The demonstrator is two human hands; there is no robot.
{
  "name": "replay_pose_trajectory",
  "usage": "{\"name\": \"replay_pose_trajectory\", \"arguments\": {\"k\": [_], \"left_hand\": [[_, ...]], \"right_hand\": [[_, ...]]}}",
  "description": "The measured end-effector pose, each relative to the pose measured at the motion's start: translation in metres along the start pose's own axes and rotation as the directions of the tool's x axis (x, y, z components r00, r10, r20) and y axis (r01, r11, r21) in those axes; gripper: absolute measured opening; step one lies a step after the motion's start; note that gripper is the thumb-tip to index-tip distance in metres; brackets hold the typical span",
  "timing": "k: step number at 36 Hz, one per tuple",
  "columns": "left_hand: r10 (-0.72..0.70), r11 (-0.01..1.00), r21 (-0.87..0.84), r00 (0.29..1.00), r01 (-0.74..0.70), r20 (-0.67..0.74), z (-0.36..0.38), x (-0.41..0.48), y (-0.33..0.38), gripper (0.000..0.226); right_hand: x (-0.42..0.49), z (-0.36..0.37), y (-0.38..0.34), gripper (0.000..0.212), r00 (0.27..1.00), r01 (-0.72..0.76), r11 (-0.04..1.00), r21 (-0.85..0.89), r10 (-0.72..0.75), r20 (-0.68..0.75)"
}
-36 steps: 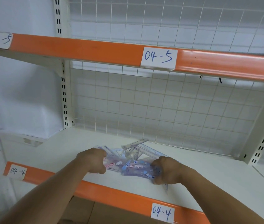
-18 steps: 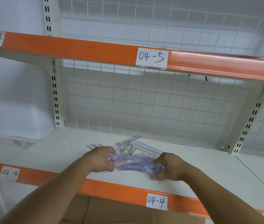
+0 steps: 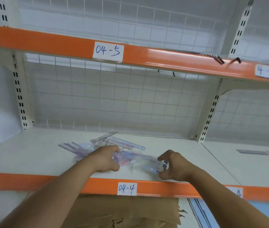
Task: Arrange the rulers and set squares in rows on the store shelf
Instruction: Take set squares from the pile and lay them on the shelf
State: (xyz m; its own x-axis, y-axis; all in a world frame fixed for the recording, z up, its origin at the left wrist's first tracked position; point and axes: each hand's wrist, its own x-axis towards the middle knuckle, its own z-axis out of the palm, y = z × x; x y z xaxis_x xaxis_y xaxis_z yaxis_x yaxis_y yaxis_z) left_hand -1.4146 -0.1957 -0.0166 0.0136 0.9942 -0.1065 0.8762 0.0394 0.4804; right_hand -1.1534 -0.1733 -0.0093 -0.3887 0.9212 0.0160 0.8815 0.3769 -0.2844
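A loose pile of clear rulers and set squares (image 3: 114,143) with blue and pink print lies in the middle of the white shelf (image 3: 31,155) labelled 04-4. My left hand (image 3: 107,159) curls over the near side of the pile, its fingers on a set square with pink print (image 3: 124,162). A little to the right, my right hand (image 3: 173,165) pinches the end of a clear ruler with blue print (image 3: 161,166) just above the shelf's front edge. The frame is blurred, so finer detail of the pieces is lost.
An orange front rail (image 3: 163,186) edges the shelf. The upper shelf rail (image 3: 48,41) labelled 04-5 hangs overhead. A wire grid (image 3: 114,99) backs the bay, with slotted uprights (image 3: 20,96) at both sides. Brown cardboard (image 3: 122,211) lies below. More flat pieces (image 3: 252,152) lie on the neighbouring shelf to the right.
The view has swung to the right and blurred. My hands have moved apart: the right hand has drawn a printed ruler rightwards out of the pile while the left stays on the pile.
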Motion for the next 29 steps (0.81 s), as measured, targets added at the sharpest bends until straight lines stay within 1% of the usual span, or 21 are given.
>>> {"name": "replay_pose_trajectory", "arguments": {"k": [2, 5, 11, 15, 21, 29], "left_hand": [[0.022, 1.0, 0.018, 1.0, -0.022, 0.003, 0.008, 0.002, 0.017, 0.062], [0.042, 0.999, -0.008, 0.999, -0.042, 0.016, 0.022, 0.005, 0.045, 0.062], [0.103, 0.994, -0.023, 0.995, -0.103, 0.009, 0.06, 0.002, 0.114, 0.061], [0.122, 0.992, 0.013, 0.992, -0.122, 0.019, 0.086, 0.0, 0.168, 0.058], [0.142, 0.99, 0.009, 0.99, -0.143, 0.015, 0.135, 0.001, 0.235, 0.058], [0.201, 0.98, 0.004, 0.979, -0.201, 0.045, 0.187, 0.01, 0.311, 0.059]], "right_hand": [[-0.01, -0.006, 0.015, 0.062, 1.0, -0.015, 1.0, 0.008, 0.015, -0.014], [-0.028, -0.016, 0.041, 0.062, 0.999, -0.028, 0.999, 0.018, 0.028, -0.039], [-0.066, -0.038, 0.105, 0.063, 0.997, -0.048, 0.999, -0.013, 0.047, -0.063], [-0.095, -0.052, 0.152, 0.065, 0.996, -0.07, 0.997, -0.018, 0.069, -0.058], [-0.136, -0.07, 0.221, 0.059, 0.992, -0.103, 0.995, -0.011, 0.102, -0.079], [-0.184, -0.09, 0.302, 0.062, 0.987, -0.157, 0.987, -0.017, 0.156, -0.043]]}}
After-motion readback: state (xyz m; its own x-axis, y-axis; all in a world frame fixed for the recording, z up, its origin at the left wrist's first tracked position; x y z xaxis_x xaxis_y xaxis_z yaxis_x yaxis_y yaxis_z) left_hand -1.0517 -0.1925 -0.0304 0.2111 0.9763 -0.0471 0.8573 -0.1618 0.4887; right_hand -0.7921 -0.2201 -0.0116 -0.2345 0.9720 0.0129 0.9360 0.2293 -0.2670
